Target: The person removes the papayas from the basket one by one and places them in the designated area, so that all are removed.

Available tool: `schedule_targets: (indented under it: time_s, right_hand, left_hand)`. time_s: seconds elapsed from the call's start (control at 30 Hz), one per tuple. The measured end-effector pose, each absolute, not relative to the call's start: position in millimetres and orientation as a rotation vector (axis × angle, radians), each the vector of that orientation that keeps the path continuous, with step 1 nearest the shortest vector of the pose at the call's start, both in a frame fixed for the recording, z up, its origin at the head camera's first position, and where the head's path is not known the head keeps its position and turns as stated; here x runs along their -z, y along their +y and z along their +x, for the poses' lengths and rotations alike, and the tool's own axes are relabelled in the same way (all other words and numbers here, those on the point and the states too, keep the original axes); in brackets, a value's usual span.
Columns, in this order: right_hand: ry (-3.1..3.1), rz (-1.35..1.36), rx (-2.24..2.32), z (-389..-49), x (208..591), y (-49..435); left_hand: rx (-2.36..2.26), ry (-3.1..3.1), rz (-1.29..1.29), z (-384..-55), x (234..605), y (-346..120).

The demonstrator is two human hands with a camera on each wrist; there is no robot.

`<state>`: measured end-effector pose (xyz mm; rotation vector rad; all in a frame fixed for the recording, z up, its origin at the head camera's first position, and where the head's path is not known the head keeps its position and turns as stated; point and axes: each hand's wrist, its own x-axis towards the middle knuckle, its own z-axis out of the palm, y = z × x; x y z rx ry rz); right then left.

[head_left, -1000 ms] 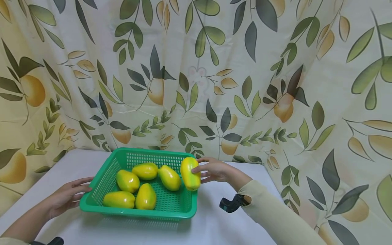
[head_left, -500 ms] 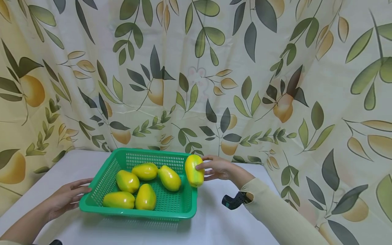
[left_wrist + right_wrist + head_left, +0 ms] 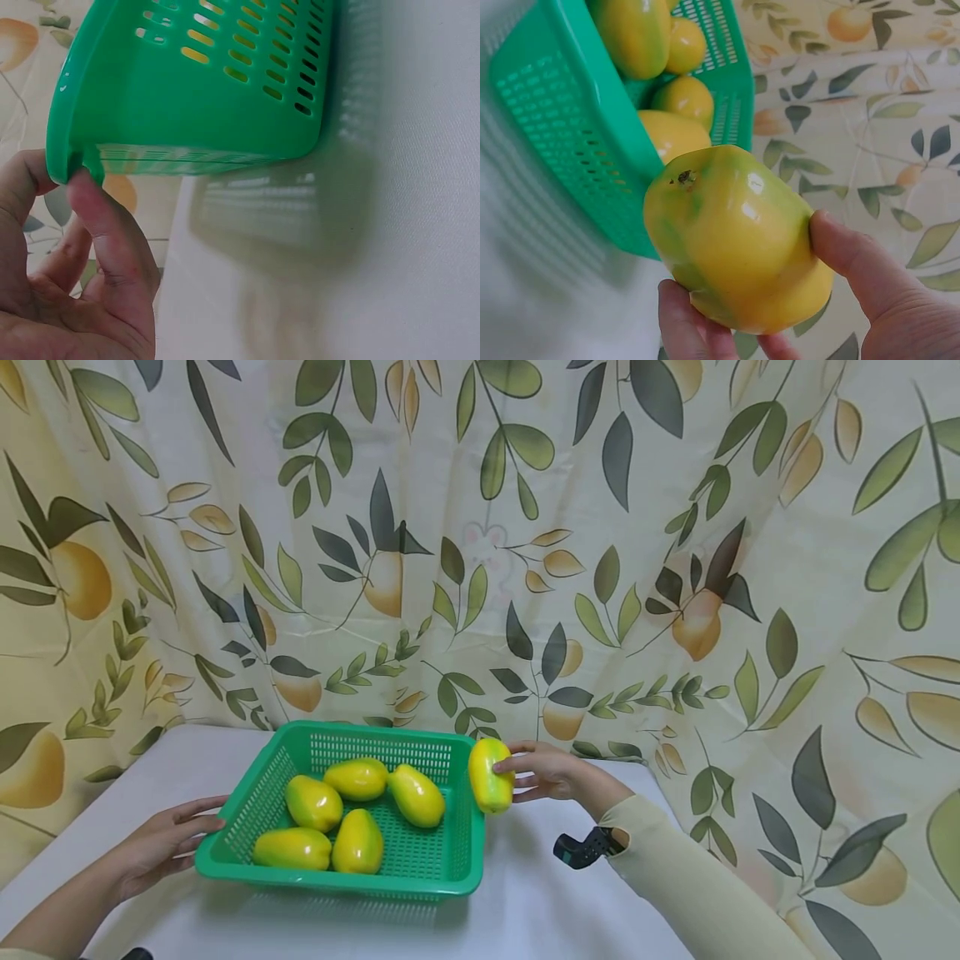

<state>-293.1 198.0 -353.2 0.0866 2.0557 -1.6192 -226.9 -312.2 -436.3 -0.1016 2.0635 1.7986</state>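
A yellow papaya with green streaks [image 3: 491, 777] is gripped by my right hand [image 3: 551, 772], just outside the right rim of a green plastic basket [image 3: 337, 878]. In the right wrist view, thumb and fingers hold the papaya [image 3: 739, 240] from opposite sides, its dark stem mark facing the camera. Several more papayas lie inside the basket, one of them a papaya [image 3: 416, 795] nearest its right end. My left hand [image 3: 161, 847] holds the basket's left rim. Up close, the left hand [image 3: 90, 277] pinches the rim's edge with its fingertips.
The basket stands on a white-covered table [image 3: 540, 893]. Behind the table hangs a cloth curtain [image 3: 480, 568] printed with leaves and fruit. A dark wrist strap mount [image 3: 581, 850] sits on the right wrist.
My right hand has carried the papaya rightward and slightly up, from over the basket's right end to just beyond its rim. The left hand and basket have stayed put.
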Motion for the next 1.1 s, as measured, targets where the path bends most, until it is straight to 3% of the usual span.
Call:
schedule_targets:
  time_s: [1.1]
  right_hand:
    - [2.071, 0.202, 1.620, -298.6, 380.0, 221.4]
  left_hand:
    - [-1.778, 2.073, -0.068, -228.1, 436.5, -314.2]
